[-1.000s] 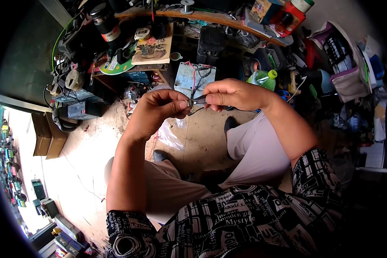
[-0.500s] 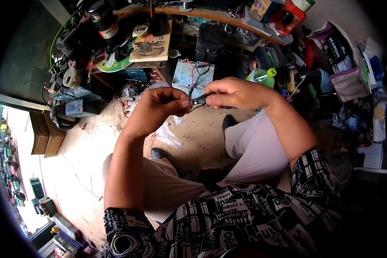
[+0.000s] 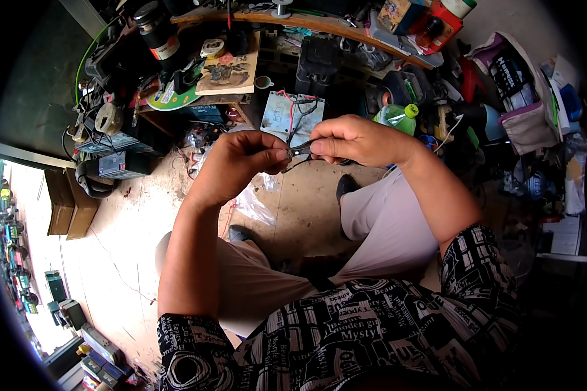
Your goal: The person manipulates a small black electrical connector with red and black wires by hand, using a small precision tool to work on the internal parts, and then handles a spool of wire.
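In front of me both hands meet over the floor, fingertips a small gap apart. My left hand (image 3: 246,159) is closed in a pinch at one end of a thin black wire (image 3: 301,152). A small bright spot, seemingly metal, shows on it by the left fingertips. From the other side my right hand (image 3: 359,140) pinches the wire between thumb and fingers. The exact part each hand grips is mostly hidden. Just beyond stands a grey box-shaped battery (image 3: 275,116) with a red lead (image 3: 289,117) and black leads on its top.
A wooden stand at the left holds a book (image 3: 231,72) and a green disc (image 3: 169,96). A green bottle (image 3: 398,117) stands right of the battery. Clear plastic (image 3: 254,205) lies on the floor between my feet. Cluttered tools and a bag (image 3: 522,98) fill the right.
Both hands keep their pinch in nearly the same place. My right hand has shifted very slightly; nothing has been let go.
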Demonstrator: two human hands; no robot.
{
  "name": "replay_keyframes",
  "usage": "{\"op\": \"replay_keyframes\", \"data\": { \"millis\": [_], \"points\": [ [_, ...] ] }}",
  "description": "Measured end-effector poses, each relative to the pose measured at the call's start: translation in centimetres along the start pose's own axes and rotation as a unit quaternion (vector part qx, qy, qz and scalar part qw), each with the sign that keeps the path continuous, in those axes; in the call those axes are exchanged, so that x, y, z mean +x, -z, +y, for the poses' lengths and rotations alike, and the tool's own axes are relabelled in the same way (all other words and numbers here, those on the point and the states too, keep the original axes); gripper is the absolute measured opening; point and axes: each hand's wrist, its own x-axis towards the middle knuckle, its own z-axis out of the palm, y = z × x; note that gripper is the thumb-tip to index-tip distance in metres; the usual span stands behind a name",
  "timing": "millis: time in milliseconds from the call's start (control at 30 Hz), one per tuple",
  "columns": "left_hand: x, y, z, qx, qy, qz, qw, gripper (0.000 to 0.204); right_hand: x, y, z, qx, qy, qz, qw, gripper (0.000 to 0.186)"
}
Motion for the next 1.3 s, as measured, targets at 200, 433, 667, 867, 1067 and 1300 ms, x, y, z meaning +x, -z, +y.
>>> {"op": "replay_keyframes", "data": {
  "millis": [200,433,667,867,1067,1300],
  "points": [
    [-0.09,0.10,0.07,0.004,-0.002,0.013,1.000,0.011,0.37,-0.23,0.20,-0.022,0.028,0.018,0.999,0.031],
    [-0.16,0.26,0.17,-0.011,-0.003,0.010,1.000,0.011,0.37,-0.50,-0.11,-0.048,0.032,0.041,0.997,0.027],
    [-0.22,0.42,0.07,0.006,0.005,0.018,1.000,0.011,0.47,-0.66,0.01,-0.036,0.032,0.044,0.998,0.027],
    [0.00,0.59,0.20,-0.020,-0.002,0.018,1.000,0.012,0.43,-0.80,0.31,0.011,0.005,0.041,0.999,0.029],
    [-0.03,0.55,0.00,-0.113,0.020,0.040,0.993,0.012,0.41,-0.63,0.02,0.079,0.002,0.016,0.997,0.030],
    [0.09,0.10,0.10,-0.159,0.033,0.056,0.985,0.011,0.42,-0.75,0.41,0.113,0.007,0.024,0.993,0.028]
  ]
}}
